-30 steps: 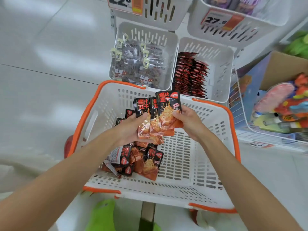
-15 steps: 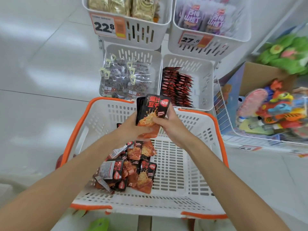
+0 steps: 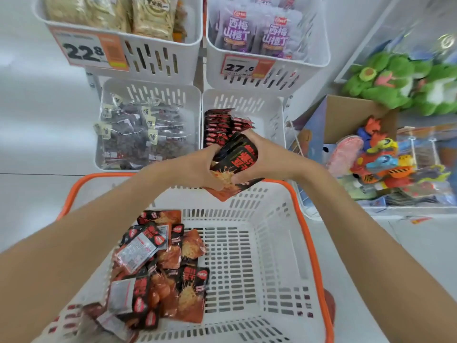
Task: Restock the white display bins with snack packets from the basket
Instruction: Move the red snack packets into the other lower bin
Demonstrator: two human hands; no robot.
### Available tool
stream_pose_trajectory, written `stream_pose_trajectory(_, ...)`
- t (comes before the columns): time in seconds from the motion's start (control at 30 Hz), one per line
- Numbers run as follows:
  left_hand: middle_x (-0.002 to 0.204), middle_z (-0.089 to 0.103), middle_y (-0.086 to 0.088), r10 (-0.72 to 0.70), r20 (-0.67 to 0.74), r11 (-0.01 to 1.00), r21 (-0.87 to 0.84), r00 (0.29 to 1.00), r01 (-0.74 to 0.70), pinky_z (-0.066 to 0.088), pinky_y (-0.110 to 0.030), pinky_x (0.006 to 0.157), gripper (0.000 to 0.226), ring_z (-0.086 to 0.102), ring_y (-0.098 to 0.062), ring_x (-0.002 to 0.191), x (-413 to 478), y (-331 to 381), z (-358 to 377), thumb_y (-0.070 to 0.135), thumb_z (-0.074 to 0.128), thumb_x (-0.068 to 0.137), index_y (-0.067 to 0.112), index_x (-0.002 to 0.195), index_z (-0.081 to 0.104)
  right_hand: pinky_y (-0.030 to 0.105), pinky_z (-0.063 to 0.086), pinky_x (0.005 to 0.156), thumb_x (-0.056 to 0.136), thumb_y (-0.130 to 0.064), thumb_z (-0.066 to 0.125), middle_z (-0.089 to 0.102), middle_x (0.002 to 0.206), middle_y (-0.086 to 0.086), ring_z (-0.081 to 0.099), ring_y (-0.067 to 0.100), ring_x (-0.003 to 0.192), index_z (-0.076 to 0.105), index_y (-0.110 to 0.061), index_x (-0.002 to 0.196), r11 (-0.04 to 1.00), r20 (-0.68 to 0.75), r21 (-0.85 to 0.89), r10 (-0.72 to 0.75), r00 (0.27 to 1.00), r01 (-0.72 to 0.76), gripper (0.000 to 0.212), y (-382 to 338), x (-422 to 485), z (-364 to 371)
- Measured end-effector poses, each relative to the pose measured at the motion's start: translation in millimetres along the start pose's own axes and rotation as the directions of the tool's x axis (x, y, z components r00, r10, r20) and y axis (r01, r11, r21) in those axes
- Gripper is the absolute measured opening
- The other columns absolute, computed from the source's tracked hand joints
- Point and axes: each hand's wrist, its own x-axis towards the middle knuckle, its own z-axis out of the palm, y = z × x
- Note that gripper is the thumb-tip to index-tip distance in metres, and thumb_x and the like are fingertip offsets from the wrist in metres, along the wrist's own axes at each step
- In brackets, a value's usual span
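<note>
A stack of black-and-orange snack packets (image 3: pixel 236 160) is held between both hands at the near edge of the lower right white bin (image 3: pixel 273 120). My left hand (image 3: pixel 197 167) grips the stack from the left, my right hand (image 3: pixel 265 157) wraps it from the right. That bin holds a row of the same packets (image 3: pixel 222 123) standing along its left side. Below, the white basket with an orange rim (image 3: pixel 304 219) carries a heap of loose packets (image 3: pixel 160 266) in its left half.
The lower left bin (image 3: pixel 148 125) holds clear bags of dark snacks. Above hang two more white bins (image 3: pixel 160 58) with price tags 22.8 and 27.6. A cardboard box and a wire rack of toys (image 3: pixel 376 164) stand to the right. Pale tiled floor lies left.
Both hands have carried the gathered stack up and forward from over the basket to the lower right bin's front edge. The view has tilted upward, showing the upper bins.
</note>
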Motion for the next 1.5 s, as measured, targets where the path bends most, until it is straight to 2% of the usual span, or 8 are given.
stream_pose_trajectory(0.1,0.123,0.056,-0.001,0.025,0.011,0.999,0.026,1.000,-0.026,0.057,-0.039,0.086,0.082,0.062,-0.016,0.104,45.0,7.4,-11.4,0.014,0.085,0.070,0.016,0.135,0.036,0.021,0.050,0.086,0.074,-0.015,0.086,0.063,0.117,-0.005,0.061,0.003,0.101,0.053,-0.021,0.130,0.998,-0.034,0.068,-0.002,0.999,0.004,0.065,18.9,8.0,-22.0)
stream_pose_trajectory(0.23,0.137,0.041,0.009,0.130,-0.140,0.989,-0.055,0.982,-0.139,0.040,-0.023,0.101,0.094,0.046,-0.009,0.123,93.4,0.2,-12.5,0.017,0.087,0.072,0.022,0.146,0.029,0.029,0.057,0.068,0.079,-0.013,0.081,0.071,0.093,0.006,0.067,0.016,0.076,0.060,-0.023,0.110,0.997,-0.292,0.060,0.054,0.955,-0.038,0.039,54.0,17.2,-41.8)
stream_pose_trajectory(0.4,0.166,-0.001,0.000,0.107,-0.105,0.785,0.619,0.989,-0.019,0.001,-0.050,0.123,0.102,-0.009,-0.019,0.152,135.3,-66.6,-1.4,0.070,0.058,0.081,0.033,0.157,0.001,0.036,0.051,0.078,0.081,-0.025,0.077,0.067,0.102,0.006,0.064,0.025,0.092,0.060,-0.019,0.118,0.940,-0.608,-0.167,0.141,0.782,-0.299,0.041,129.6,26.4,-50.4)
stream_pose_trajectory(0.5,0.164,-0.014,-0.003,0.066,-0.049,0.681,0.732,0.997,-0.009,-0.012,-0.053,0.119,0.101,-0.021,-0.021,0.149,140.1,-88.0,8.7,0.080,0.041,0.082,0.033,0.156,-0.011,0.035,0.046,0.070,0.084,-0.029,0.074,0.069,0.101,0.008,0.065,0.031,0.095,0.056,-0.016,0.119,0.895,-0.613,-0.176,0.227,0.757,-0.410,0.041,165.6,35.7,-28.1)
stream_pose_trajectory(0.97,0.163,-0.017,-0.006,0.127,-0.080,0.603,0.797,0.989,-0.013,-0.020,-0.049,0.117,0.104,-0.019,-0.023,0.150,136.7,-108.9,20.2,0.088,0.030,0.075,0.039,0.152,-0.018,0.043,0.050,0.071,0.089,-0.029,0.067,0.058,0.101,0.009,0.059,0.031,0.096,0.053,-0.016,0.123,0.692,-0.162,-0.714,-0.011,0.987,-0.109,0.039,200.8,73.3,-29.9)
stream_pose_trajectory(1.13,0.164,-0.015,-0.004,0.126,-0.096,0.597,0.802,0.987,0.002,-0.025,-0.048,0.115,0.102,-0.017,-0.023,0.150,137.1,-107.8,22.2,0.087,0.032,0.075,0.040,0.152,-0.017,0.043,0.048,0.076,0.086,-0.041,0.071,0.059,0.093,0.006,0.058,0.029,0.089,0.058,-0.017,0.114,0.752,0.019,-0.658,-0.036,0.999,0.040,0.040,208.7,85.2,-37.1)
stream_pose_trajectory(1.27,0.164,-0.012,-0.004,0.125,-0.102,0.592,0.806,0.987,0.008,-0.025,-0.046,0.114,0.103,-0.015,-0.022,0.151,136.6,-106.4,22.3,0.087,0.031,0.073,0.040,0.151,-0.017,0.040,0.048,0.083,0.078,-0.075,0.048,0.059,0.107,0.008,0.057,0.026,0.094,0.052,-0.020,0.125,0.797,0.108,-0.603,0.059,0.992,0.018,0.072,199.6,88.5,-31.4)
stream_pose_trajectory(1.5,0.165,-0.008,-0.003,0.104,-0.093,0.607,0.795,0.990,0.011,-0.027,-0.045,0.113,0.108,-0.012,-0.020,0.152,135.2,-104.8,21.7,0.089,0.011,0.060,0.039,0.153,-0.015,0.031,0.039,0.084,0.089,-0.057,0.054,0.054,0.120,0.010,0.052,0.024,0.103,0.044,-0.014,0.129,0.918,0.177,-0.396,0.110,0.978,-0.032,0.059,209.3,89.9,-8.7)
